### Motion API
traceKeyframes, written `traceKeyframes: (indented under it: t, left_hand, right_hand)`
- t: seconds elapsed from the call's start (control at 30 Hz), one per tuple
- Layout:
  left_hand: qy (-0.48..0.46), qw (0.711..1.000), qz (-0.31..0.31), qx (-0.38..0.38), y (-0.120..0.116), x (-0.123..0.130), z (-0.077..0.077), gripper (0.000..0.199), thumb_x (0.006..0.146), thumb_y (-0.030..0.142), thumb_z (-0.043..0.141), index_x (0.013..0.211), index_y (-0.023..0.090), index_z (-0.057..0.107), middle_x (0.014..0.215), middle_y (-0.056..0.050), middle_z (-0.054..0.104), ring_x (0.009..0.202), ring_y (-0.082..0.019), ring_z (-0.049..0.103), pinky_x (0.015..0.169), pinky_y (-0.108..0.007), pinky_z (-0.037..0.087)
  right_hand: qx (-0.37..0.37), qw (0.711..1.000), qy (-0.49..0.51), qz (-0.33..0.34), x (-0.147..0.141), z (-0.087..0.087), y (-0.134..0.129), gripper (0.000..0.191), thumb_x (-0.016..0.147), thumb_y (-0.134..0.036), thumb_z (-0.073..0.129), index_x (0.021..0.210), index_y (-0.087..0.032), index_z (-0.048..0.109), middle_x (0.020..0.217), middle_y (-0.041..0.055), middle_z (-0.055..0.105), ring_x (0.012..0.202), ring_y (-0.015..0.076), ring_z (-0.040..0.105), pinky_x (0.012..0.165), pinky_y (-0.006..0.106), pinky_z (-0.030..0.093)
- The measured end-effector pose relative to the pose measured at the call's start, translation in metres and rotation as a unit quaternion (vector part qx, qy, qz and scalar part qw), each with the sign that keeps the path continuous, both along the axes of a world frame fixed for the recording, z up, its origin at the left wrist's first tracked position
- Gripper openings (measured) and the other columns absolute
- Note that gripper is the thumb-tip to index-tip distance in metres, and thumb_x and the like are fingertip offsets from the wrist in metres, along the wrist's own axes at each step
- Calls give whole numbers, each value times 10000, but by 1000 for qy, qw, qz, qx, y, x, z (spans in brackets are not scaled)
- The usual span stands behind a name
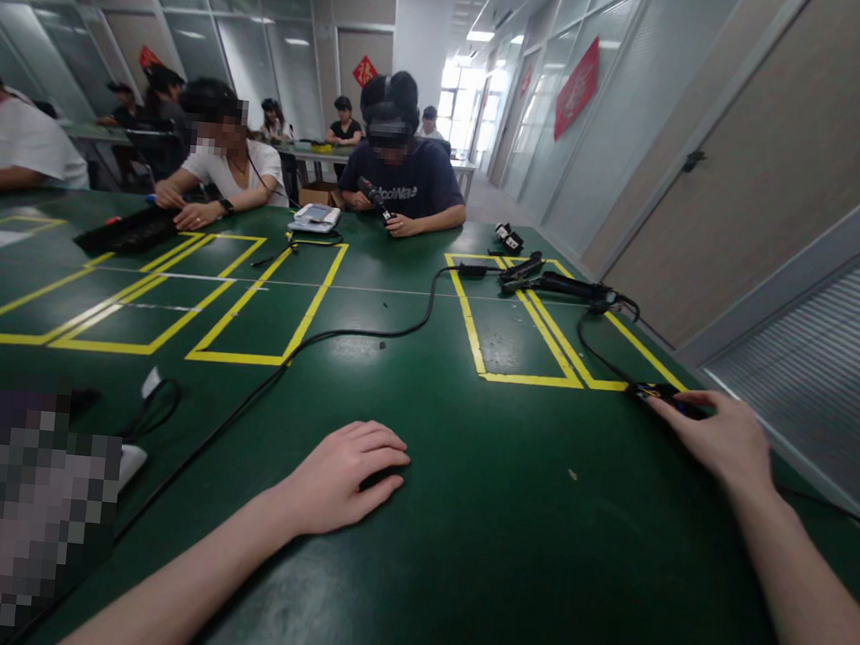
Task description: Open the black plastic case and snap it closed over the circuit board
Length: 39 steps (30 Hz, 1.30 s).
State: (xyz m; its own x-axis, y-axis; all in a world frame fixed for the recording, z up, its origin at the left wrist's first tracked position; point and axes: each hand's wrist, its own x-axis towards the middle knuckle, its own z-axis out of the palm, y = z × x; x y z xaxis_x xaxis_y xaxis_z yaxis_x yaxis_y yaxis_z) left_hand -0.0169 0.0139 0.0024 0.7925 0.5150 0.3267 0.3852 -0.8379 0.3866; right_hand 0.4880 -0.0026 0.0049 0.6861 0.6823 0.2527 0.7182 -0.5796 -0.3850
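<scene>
My left hand (352,476) rests on the green tabletop (472,527), palm down. Its fingers are stretched toward the right with the thumb a little apart, and it holds nothing. Over at the right edge of the table, my right hand (725,439) has its thumb and fingers around a small black device (670,399) with a hint of colour on it. Its exact kind I cannot make out, as the fingers cover part of it. A black cable (600,345) runs from near this device to a dark jointed stand or tool (554,285) lying farther back.
Yellow tape (238,358) marks several rectangles on the table. A long black cord (339,333) crosses it diagonally. Across the table, a person (404,180) handles a black tool, and another (229,159) works at a black tray (129,228). A white device (315,217) lies between them.
</scene>
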Motion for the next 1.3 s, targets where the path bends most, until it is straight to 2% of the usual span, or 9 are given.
traceKeyframes:
  t: [0.1, 0.3, 0.53, 0.7, 0.83, 0.97, 1.07, 1.17, 1.3]
  left_hand:
    - [-1, 1000, 0, 0, 0, 0, -1, 209, 1033, 278, 577, 1157, 206, 727, 1194, -73, 755, 1142, -235, 692, 1000, -408, 555]
    - [7, 1000, 0, -3, 0, 0, 1, 202, 1031, 270, 581, 1148, 201, 729, 1197, -70, 754, 1147, -239, 689, 994, -417, 556]
    - [0, 1000, 0, -1, -1, 1, 3, 205, 1038, 283, 568, 1137, 208, 731, 1192, -73, 757, 1141, -231, 694, 995, -410, 557]
    - [4, 1000, 2, 3, 0, 1, 2, 196, 1032, 272, 578, 1129, 199, 731, 1187, -71, 757, 1136, -236, 696, 984, -416, 556]
    - [3, 1000, 1, 3, 0, 1, 1, 200, 1032, 275, 575, 1130, 202, 733, 1180, -70, 756, 1131, -232, 695, 981, -410, 557]
    - [2, 1000, 0, 3, 0, 0, 0, 204, 1036, 279, 569, 1128, 205, 735, 1185, -72, 755, 1133, -232, 694, 982, -405, 558]
    - [1, 1000, -1, 7, 0, -1, -1, 202, 1031, 276, 575, 1133, 204, 734, 1187, -72, 755, 1137, -236, 694, 986, -410, 558]
    - [3, 1000, 2, 7, 1, -1, -1, 203, 1031, 279, 575, 1130, 206, 736, 1189, -71, 755, 1139, -237, 694, 994, -414, 559]
    - [8, 1000, 1, 4, 2, -1, 1, 224, 1039, 294, 554, 1126, 209, 743, 1189, -79, 754, 1138, -234, 693, 1005, -415, 563]
  right_hand:
    - [-5, 1000, 11, 4, -7, 7, -1, 319, 752, -510, 678, 860, -210, 696, 1039, 156, 707, 986, 344, 665, 714, 408, 496]
    - [-24, 1000, 9, 12, -17, 16, -2, 275, 739, -485, 683, 811, -222, 718, 960, 135, 744, 877, 321, 656, 615, 364, 420]
    - [1, 998, 59, 37, -2, 8, -1, 380, 658, -564, 711, 820, -224, 768, 900, 121, 749, 792, 302, 651, 586, 347, 387]
    - [63, 988, 131, 51, -1, 3, 1, 531, 544, -651, 748, 815, -195, 761, 730, 77, 688, 656, 250, 603, 576, 341, 372]
    - [106, 980, 157, 65, -6, 3, 1, 617, 470, -653, 772, 839, -159, 749, 661, 51, 629, 627, 219, 554, 583, 343, 359]
    - [144, 979, 134, 60, -6, 4, -2, 671, 489, -622, 747, 942, -128, 780, 688, 63, 635, 646, 232, 550, 582, 351, 378]
    - [153, 984, 84, 27, 0, 3, -2, 663, 560, -580, 707, 1028, -117, 795, 738, 85, 667, 682, 261, 583, 610, 373, 423]
    - [121, 993, 6, 5, 7, -1, 0, 577, 637, -525, 680, 1033, -126, 812, 896, 150, 721, 789, 304, 627, 659, 395, 460]
    - [19, 999, -38, -28, 11, -8, 2, 520, 753, -516, 665, 1060, -125, 817, 1019, 214, 741, 859, 334, 650, 633, 382, 452]
